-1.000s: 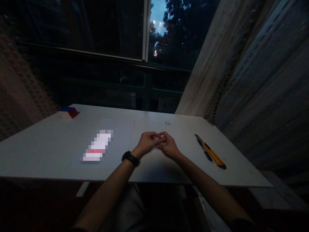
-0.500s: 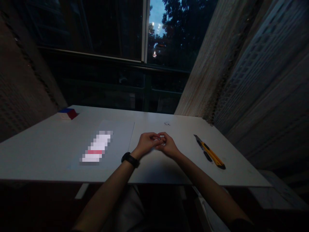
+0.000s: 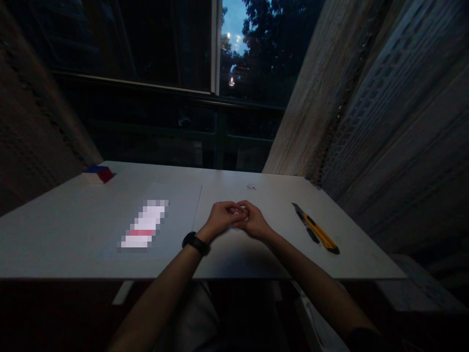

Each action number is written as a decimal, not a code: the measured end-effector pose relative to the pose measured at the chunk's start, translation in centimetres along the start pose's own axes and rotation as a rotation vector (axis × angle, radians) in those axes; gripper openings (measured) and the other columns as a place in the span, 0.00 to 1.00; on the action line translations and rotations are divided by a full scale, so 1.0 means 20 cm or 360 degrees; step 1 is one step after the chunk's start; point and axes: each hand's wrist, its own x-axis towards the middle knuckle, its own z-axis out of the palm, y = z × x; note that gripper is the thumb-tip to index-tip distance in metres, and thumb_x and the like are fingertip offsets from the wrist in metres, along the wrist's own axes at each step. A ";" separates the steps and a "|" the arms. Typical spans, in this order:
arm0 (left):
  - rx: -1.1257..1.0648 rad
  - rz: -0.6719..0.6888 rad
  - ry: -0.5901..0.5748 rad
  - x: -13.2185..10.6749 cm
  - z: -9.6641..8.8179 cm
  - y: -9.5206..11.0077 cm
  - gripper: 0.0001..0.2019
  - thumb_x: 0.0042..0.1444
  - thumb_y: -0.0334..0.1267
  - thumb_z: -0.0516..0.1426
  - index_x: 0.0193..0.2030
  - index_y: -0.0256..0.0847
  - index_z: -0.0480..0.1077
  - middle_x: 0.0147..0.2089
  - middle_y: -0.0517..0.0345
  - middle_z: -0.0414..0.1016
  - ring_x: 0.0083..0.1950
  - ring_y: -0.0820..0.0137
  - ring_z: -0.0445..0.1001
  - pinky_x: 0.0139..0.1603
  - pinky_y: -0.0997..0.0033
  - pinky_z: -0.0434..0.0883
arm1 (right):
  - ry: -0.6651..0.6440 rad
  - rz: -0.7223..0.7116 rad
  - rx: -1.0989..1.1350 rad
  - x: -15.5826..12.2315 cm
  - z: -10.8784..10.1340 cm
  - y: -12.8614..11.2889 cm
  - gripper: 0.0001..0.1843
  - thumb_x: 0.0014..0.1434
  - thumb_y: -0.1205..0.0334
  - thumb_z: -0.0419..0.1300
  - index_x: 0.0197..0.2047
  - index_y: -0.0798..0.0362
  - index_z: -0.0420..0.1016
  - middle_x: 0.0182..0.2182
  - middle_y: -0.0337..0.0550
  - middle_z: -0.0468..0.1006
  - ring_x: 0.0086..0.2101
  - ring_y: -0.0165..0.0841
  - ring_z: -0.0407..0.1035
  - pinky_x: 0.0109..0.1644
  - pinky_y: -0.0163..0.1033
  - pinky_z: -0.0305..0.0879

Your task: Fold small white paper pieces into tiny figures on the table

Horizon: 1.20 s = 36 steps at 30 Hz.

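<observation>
My left hand (image 3: pixel 221 218), with a black watch on its wrist, and my right hand (image 3: pixel 254 221) rest together on the white table (image 3: pixel 73 230) near its middle. Their fingertips meet and curl closed around a small pale thing I cannot make out in the dim light. A yellow and black utility knife (image 3: pixel 317 229) lies on the table to the right of my right hand, apart from it.
A sheet of paper (image 3: pixel 172 215) with a blurred patch lies left of my hands. A red and blue cube (image 3: pixel 97 173) sits at the far left corner. A tiny pale scrap (image 3: pixel 252 186) lies beyond my hands. Dark window behind, wall at right.
My hands stay joined at the same spot; the fingers have closed in tighter, hiding the small pale thing more. The view has shifted slightly.
</observation>
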 end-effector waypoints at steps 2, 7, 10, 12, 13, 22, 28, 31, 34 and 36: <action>-0.0029 -0.0005 -0.0004 0.00 0.00 0.00 0.15 0.36 0.44 0.65 0.30 0.36 0.75 0.25 0.57 0.74 0.26 0.73 0.70 0.26 0.76 0.65 | 0.0003 -0.0006 0.0057 0.00 0.00 -0.01 0.29 0.32 0.67 0.68 0.40 0.52 0.64 0.26 0.32 0.72 0.25 0.26 0.64 0.28 0.32 0.60; -0.0086 -0.0068 0.0083 0.01 -0.01 0.00 0.17 0.34 0.45 0.65 0.30 0.34 0.74 0.22 0.58 0.73 0.23 0.73 0.69 0.24 0.76 0.64 | 0.0018 0.0088 0.0165 0.01 0.00 -0.01 0.29 0.29 0.62 0.70 0.38 0.53 0.65 0.22 0.30 0.70 0.23 0.26 0.64 0.27 0.33 0.61; -0.0131 -0.0099 0.0162 0.02 -0.02 0.01 0.18 0.33 0.44 0.66 0.31 0.33 0.74 0.21 0.58 0.72 0.23 0.74 0.68 0.23 0.76 0.64 | 0.0084 0.0134 0.0220 0.02 -0.02 0.00 0.27 0.29 0.60 0.70 0.35 0.54 0.68 0.17 0.28 0.65 0.19 0.24 0.60 0.23 0.31 0.57; -0.0162 -0.0108 0.0207 0.02 -0.02 0.02 0.18 0.33 0.44 0.66 0.31 0.33 0.74 0.22 0.57 0.72 0.23 0.74 0.68 0.23 0.76 0.64 | 0.0140 0.0144 0.0232 0.03 -0.03 0.01 0.26 0.29 0.60 0.70 0.34 0.54 0.69 0.15 0.26 0.61 0.17 0.22 0.55 0.21 0.29 0.53; -0.0177 -0.0112 0.0221 0.02 -0.03 0.03 0.18 0.34 0.44 0.66 0.31 0.33 0.74 0.22 0.56 0.73 0.23 0.74 0.68 0.23 0.76 0.64 | 0.0165 0.0143 0.0234 0.03 -0.03 0.01 0.25 0.30 0.60 0.70 0.34 0.54 0.69 0.15 0.26 0.60 0.17 0.21 0.54 0.20 0.29 0.51; 0.0089 -0.0053 0.0101 0.01 -0.03 0.01 0.16 0.38 0.46 0.63 0.29 0.35 0.76 0.23 0.55 0.74 0.24 0.73 0.69 0.24 0.75 0.63 | 0.0183 0.0093 -0.0001 0.02 -0.05 0.01 0.21 0.31 0.60 0.69 0.31 0.54 0.70 0.15 0.27 0.58 0.17 0.22 0.52 0.20 0.30 0.49; 0.0075 -0.0055 0.0134 0.03 -0.04 -0.02 0.17 0.37 0.45 0.63 0.31 0.34 0.76 0.24 0.54 0.74 0.25 0.72 0.69 0.25 0.74 0.63 | 0.0176 -0.0008 -0.0136 0.01 -0.03 -0.03 0.22 0.35 0.62 0.68 0.37 0.52 0.69 0.18 0.29 0.64 0.21 0.25 0.59 0.27 0.31 0.56; -0.0025 -0.0089 0.0121 0.03 -0.03 -0.02 0.20 0.37 0.45 0.64 0.36 0.33 0.75 0.22 0.56 0.73 0.23 0.72 0.69 0.24 0.74 0.64 | 0.0152 -0.0016 -0.0135 0.01 -0.03 -0.03 0.24 0.36 0.62 0.67 0.39 0.52 0.69 0.19 0.28 0.64 0.22 0.25 0.60 0.28 0.32 0.56; -0.0086 -0.0105 0.0086 0.02 -0.03 -0.02 0.21 0.37 0.44 0.64 0.38 0.34 0.75 0.21 0.58 0.72 0.22 0.73 0.69 0.23 0.76 0.63 | 0.0150 0.0009 -0.0083 0.01 -0.03 -0.04 0.24 0.35 0.63 0.67 0.39 0.52 0.68 0.17 0.27 0.62 0.21 0.25 0.58 0.26 0.32 0.55; -0.0111 -0.0108 0.0059 0.01 -0.02 -0.01 0.21 0.37 0.43 0.64 0.39 0.34 0.75 0.21 0.58 0.73 0.22 0.74 0.69 0.23 0.76 0.63 | 0.0161 0.0034 -0.0001 0.01 -0.03 -0.04 0.24 0.33 0.64 0.68 0.37 0.52 0.68 0.16 0.26 0.60 0.19 0.23 0.56 0.24 0.31 0.54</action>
